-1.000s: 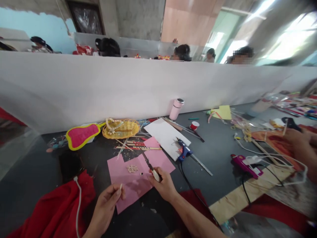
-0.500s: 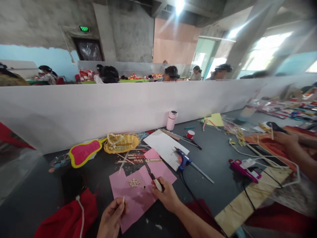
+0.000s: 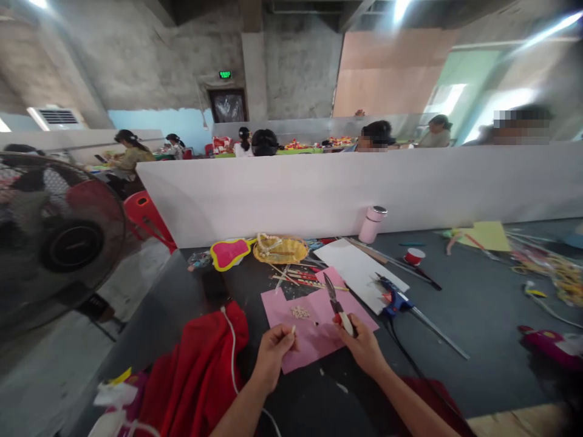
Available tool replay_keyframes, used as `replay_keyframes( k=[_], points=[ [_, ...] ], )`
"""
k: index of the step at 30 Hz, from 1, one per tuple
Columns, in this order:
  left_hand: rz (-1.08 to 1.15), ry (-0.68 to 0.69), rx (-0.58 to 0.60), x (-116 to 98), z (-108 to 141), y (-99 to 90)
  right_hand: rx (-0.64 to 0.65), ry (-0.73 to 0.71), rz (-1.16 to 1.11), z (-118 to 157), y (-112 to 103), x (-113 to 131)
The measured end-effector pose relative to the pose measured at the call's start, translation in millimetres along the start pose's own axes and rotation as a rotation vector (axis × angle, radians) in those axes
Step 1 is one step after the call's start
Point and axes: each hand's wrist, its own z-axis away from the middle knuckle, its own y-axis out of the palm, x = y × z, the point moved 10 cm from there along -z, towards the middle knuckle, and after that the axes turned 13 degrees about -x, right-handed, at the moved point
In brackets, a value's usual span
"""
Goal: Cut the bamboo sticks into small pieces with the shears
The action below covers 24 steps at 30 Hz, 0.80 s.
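Note:
Between the thumb and fingers of my left hand (image 3: pixel 274 349) is a thin pale stick (image 3: pixel 293 331), only its short end showing. My right hand (image 3: pixel 365 351) is wrapped round the handles of pruning shears (image 3: pixel 331 292) with white and red grips; the dark blades point up and away, apart from the stick. Both hands are over a pink paper sheet (image 3: pixel 325 346) on the dark table. A small heap of cut pale pieces (image 3: pixel 299 312) lies on that sheet, between and beyond my hands. Just behind the paper are red and pale sticks (image 3: pixel 303 280).
A blue glue gun (image 3: pixel 395 298) with its cord lies right of a white sheet (image 3: pixel 359 267). Behind are a wicker basket (image 3: pixel 291 250), a pink bottle (image 3: pixel 372 227) and a white partition (image 3: pixel 273 194). Red cloth (image 3: pixel 182 358) is at left, near a fan (image 3: pixel 73 246).
The view has swung left, bringing the fan and red chair in and taking the neighbour's hand out. Both hands keep their hold on the stick and the shears.

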Motion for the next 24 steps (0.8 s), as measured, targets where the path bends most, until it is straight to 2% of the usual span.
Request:
replay_keyframes(
  k=[5,13,19,24],
  points=[
    [-0.070,0.058,0.023,-4.8,0.3,1.6,0.012,-0.034,0.096,2.8,3.2,2.5],
    [-0.059,0.005,0.022,-1.4,1.5,0.5,0.040,-0.056,0.113,7.9,-0.1,17.1],
    [-0.056,-0.031,0.007,-1.1,-2.7,0.0,0.202,0.030,0.008,9.0,4.4,20.8],
    [-0.110,0.045,0.034,-20.6,-9.9,9.2,0.257,0.063,-0.013,0.4,4.6,36.8]
  ],
)
